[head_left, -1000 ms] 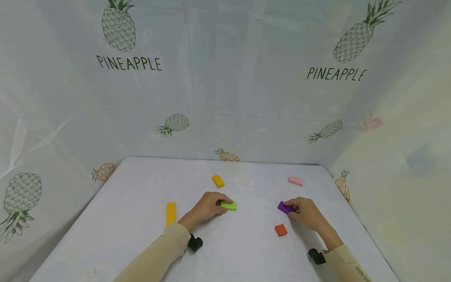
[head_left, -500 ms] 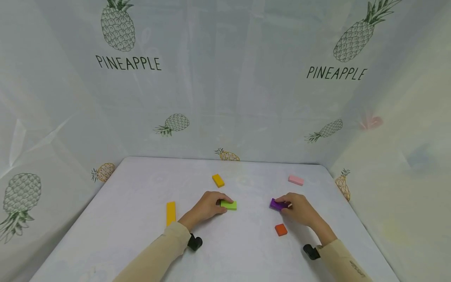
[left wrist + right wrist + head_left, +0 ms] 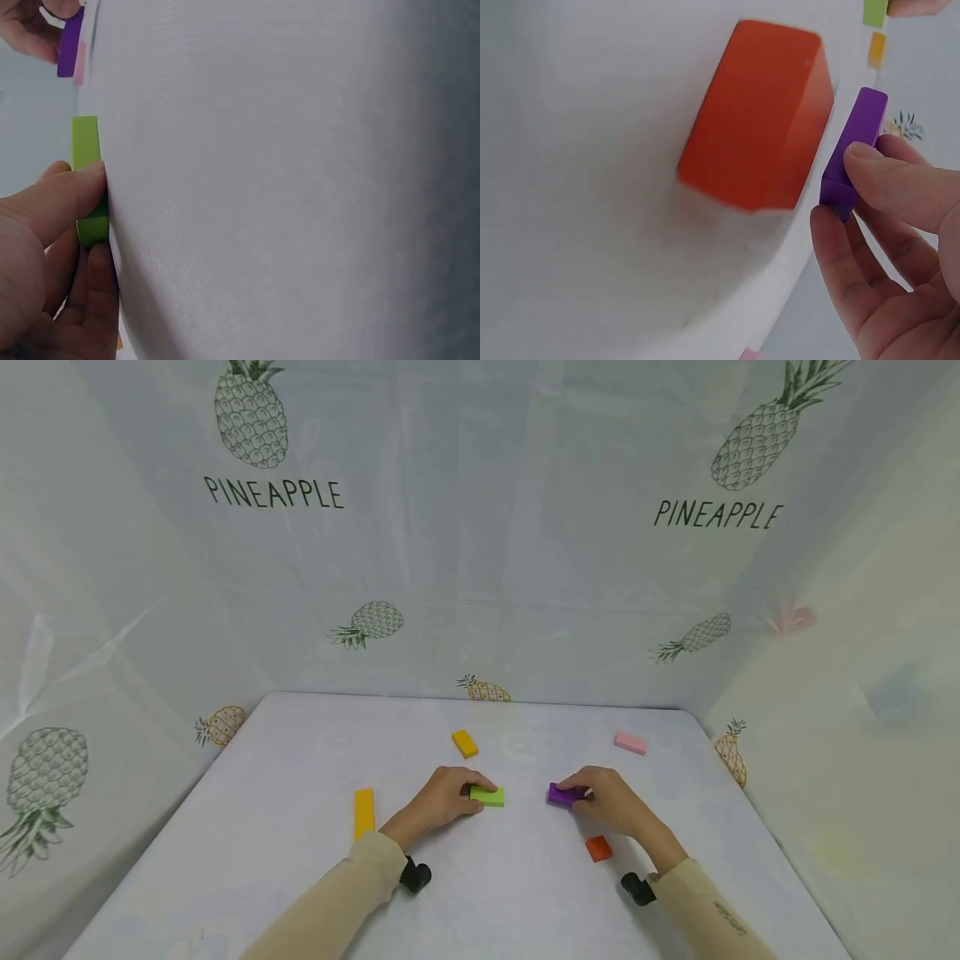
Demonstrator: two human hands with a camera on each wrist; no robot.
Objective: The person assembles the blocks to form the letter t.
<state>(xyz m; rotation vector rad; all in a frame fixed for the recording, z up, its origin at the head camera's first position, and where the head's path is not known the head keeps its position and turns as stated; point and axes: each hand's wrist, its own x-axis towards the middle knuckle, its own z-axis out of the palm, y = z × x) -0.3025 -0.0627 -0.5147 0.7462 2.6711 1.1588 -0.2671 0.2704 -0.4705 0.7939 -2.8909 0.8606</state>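
Observation:
My left hand pinches a lime green block near the middle of the table, thumb on one long side and fingers on the other. To the right, my right hand pinches a purple block by its right part, its left end pointing at the green one with a gap between them. In the right wrist view the thumb lies across the purple block, with fingers behind it. The green block shows in the left wrist view partly covered by the thumb. A red-orange block lies below the right hand.
A short yellow block lies behind the left hand and a pink block at the back right. A long yellow-orange block is left of the left wrist. Pineapple-printed curtains enclose the white table.
My right hand has carried the purple block leftward, toward the green block, and its left end has turned to point more squarely left. My left hand has stayed in place on the green block.

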